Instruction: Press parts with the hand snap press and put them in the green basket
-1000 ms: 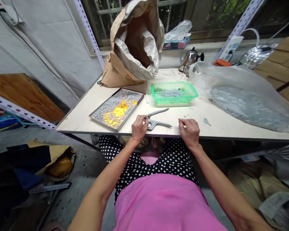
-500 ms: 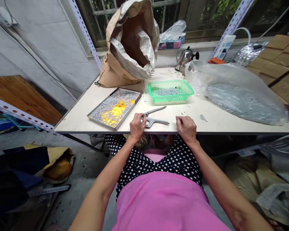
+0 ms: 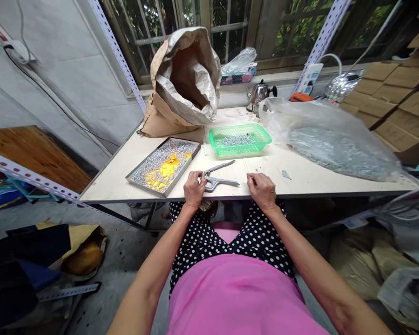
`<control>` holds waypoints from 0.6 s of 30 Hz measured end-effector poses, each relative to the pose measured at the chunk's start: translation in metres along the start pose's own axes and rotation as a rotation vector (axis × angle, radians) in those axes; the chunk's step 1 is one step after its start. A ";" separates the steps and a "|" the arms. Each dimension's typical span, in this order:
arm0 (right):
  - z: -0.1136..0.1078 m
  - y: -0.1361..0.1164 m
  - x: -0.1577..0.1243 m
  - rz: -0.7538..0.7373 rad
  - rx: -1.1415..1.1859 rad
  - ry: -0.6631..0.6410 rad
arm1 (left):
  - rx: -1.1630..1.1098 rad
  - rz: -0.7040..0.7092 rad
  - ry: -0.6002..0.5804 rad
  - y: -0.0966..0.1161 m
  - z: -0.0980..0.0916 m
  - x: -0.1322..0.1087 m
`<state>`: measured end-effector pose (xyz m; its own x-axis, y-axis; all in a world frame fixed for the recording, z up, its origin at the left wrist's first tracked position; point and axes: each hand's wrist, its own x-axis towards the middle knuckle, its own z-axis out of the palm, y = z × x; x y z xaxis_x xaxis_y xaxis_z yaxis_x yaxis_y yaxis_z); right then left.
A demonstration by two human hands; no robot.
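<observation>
My left hand [image 3: 194, 190] is closed at the table's front edge, at the head of a pair of grey metal pliers [image 3: 216, 182]. The fingers hide the pliers' jaws and whatever they may pinch. The two handles spread apart toward the right. Just beyond the handle ends, my right hand [image 3: 261, 190] rests on the edge with curled fingers, thumb and forefinger pressed together; anything between them is too small to make out. Left of the pliers lies a shallow metal tray [image 3: 179, 180] of small silvery metal pieces and yellow bits. A green basket [image 3: 242, 150] behind holds similar pieces.
A large open paper sack [image 3: 167, 111] stands at the back left of the table [image 3: 226, 197]. On the right lies a clear plastic bag [image 3: 331, 144] full of metal pieces. A steel kettle [image 3: 260, 95] is near the window; cardboard boxes [image 3: 380, 88] are stacked right.
The view has tilted up and turned a little to the right. Both hands keep much the same pose beside the pliers, and nothing on the table has visibly moved.
</observation>
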<state>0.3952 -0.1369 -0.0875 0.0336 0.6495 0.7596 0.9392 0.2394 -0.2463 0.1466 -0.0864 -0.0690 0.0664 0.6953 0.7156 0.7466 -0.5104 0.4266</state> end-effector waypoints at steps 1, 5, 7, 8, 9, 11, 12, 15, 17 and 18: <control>0.000 -0.001 0.000 0.007 0.001 -0.006 | -0.005 -0.001 0.002 0.000 0.000 0.000; -0.001 -0.005 0.003 0.020 0.022 -0.035 | -0.015 -0.016 0.026 0.001 -0.003 0.001; -0.002 -0.007 0.005 0.012 0.029 -0.040 | -0.022 -0.030 0.039 0.003 -0.006 0.001; -0.003 -0.009 0.005 0.005 0.034 -0.039 | -0.028 -0.038 0.041 0.004 -0.007 0.001; -0.004 -0.010 0.006 -0.002 0.037 -0.032 | -0.035 -0.047 0.037 0.005 -0.009 0.001; -0.004 -0.010 0.006 -0.012 0.037 -0.009 | -0.048 -0.073 0.016 0.007 -0.012 0.001; -0.004 -0.009 0.005 -0.022 0.037 -0.003 | -0.052 -0.092 -0.001 0.008 -0.013 0.001; 0.000 -0.004 0.001 -0.049 0.085 0.025 | -0.046 -0.127 -0.056 0.010 -0.016 0.001; 0.007 0.001 -0.002 -0.060 0.133 0.055 | -0.037 -0.141 -0.088 0.010 -0.017 0.000; 0.012 0.003 -0.004 -0.086 0.170 0.019 | -0.034 -0.153 -0.089 0.010 -0.017 -0.001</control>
<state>0.3942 -0.1302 -0.0986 -0.0366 0.6080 0.7931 0.8676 0.4132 -0.2768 0.1430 -0.1004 -0.0560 0.0131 0.8077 0.5894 0.7300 -0.4106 0.5464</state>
